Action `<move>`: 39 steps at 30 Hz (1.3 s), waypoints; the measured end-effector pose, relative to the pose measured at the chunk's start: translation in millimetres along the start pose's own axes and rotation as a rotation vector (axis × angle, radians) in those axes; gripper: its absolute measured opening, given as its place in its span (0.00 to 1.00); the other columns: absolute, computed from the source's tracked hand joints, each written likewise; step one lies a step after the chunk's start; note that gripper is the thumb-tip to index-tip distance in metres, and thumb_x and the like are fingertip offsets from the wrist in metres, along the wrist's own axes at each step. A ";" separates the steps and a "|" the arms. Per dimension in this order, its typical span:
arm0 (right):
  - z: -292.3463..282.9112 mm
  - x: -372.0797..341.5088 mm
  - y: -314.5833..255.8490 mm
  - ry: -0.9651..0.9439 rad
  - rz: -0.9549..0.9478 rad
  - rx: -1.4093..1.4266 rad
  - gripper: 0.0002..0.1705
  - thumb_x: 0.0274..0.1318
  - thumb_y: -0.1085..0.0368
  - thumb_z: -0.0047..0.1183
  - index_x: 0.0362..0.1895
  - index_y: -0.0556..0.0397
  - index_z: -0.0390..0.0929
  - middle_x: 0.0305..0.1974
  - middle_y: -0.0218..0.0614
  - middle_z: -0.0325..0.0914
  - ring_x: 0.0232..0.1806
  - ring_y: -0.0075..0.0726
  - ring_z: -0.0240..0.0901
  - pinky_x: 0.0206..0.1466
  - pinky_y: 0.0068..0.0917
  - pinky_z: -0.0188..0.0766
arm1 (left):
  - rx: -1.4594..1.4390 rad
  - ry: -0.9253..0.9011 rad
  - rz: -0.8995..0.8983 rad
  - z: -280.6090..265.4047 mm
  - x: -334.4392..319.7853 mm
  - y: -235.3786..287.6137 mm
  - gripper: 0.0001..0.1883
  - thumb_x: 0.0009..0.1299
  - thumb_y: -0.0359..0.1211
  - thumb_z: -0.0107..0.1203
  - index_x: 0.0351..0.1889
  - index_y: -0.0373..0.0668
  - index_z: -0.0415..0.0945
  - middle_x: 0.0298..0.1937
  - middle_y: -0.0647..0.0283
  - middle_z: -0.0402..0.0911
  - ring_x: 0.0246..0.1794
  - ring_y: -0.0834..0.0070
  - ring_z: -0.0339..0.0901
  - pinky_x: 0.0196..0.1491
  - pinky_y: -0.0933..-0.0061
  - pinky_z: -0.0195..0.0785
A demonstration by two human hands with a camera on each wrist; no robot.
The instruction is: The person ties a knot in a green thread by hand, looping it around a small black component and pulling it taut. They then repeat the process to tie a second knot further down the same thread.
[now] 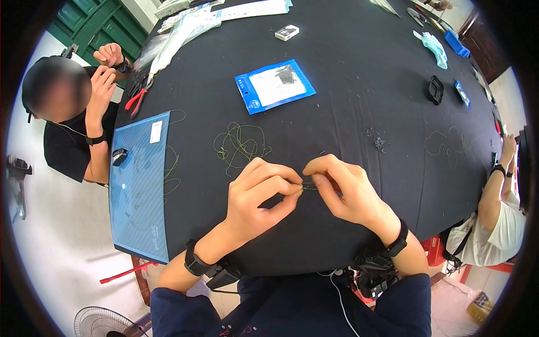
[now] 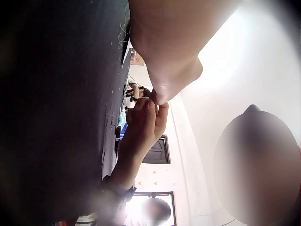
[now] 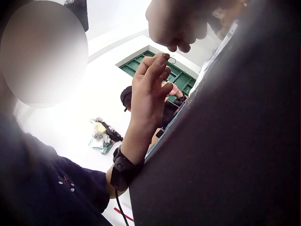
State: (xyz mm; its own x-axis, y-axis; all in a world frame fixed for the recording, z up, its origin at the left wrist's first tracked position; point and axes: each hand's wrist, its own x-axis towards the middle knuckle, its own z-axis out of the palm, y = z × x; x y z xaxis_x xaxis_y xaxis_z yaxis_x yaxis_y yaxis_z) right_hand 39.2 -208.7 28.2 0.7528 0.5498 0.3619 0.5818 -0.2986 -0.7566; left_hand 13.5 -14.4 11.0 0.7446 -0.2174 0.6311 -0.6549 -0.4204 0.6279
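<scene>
Thumb and fingertips of my left hand pinch a thin green cord, which spans the short gap between my two hands in the head view. Close on its right, my right hand pinches the same cord between thumb and index finger. From the right wrist view, a small loop of the cord sticks out at the left hand's fingertips. Both hands are raised over the black tablecloth. Just beyond them lies a loose tangle of green cord.
A blue-and-white packet lies ahead, with a small white box behind it. At left are a blue mat and red-handled pliers. Dark scraps and a black tray lie right. Other people sit at both sides.
</scene>
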 end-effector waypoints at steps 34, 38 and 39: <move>10.1 -3.6 10.3 -0.139 -0.109 -0.118 0.06 0.51 0.70 0.57 0.30 0.54 0.71 0.26 0.38 0.73 0.28 0.46 0.75 0.29 0.37 0.71 | -0.318 0.036 -0.339 -5.6 -4.8 -3.6 0.08 0.55 0.20 0.64 0.28 0.44 0.81 0.37 0.69 0.82 0.18 0.94 0.58 0.18 0.87 0.45; 8.7 -4.0 3.7 -0.165 -0.182 -0.075 0.07 0.49 0.70 0.59 0.29 0.54 0.72 0.25 0.37 0.73 0.27 0.44 0.74 0.27 0.35 0.71 | -0.194 0.047 -0.281 -5.6 -3.0 -4.8 0.08 0.56 0.21 0.64 0.29 0.44 0.81 0.37 0.70 0.82 0.19 0.94 0.62 0.18 0.87 0.47; 7.7 -3.8 2.3 -0.149 -0.196 -0.077 0.07 0.48 0.71 0.59 0.29 0.54 0.72 0.25 0.37 0.73 0.27 0.43 0.74 0.26 0.35 0.71 | -0.163 0.043 -0.269 -6.1 -2.4 -4.4 0.08 0.55 0.21 0.64 0.29 0.44 0.81 0.37 0.70 0.82 0.20 0.93 0.64 0.18 0.86 0.48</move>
State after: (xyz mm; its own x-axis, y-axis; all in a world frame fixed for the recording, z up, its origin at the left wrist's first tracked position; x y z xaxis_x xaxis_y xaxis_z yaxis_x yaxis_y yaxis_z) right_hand 35.3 -205.5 20.9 0.5730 0.7104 0.4086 0.7381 -0.2306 -0.6340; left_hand 13.9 -6.7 9.5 0.8898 -0.0785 0.4495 -0.4503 -0.3102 0.8373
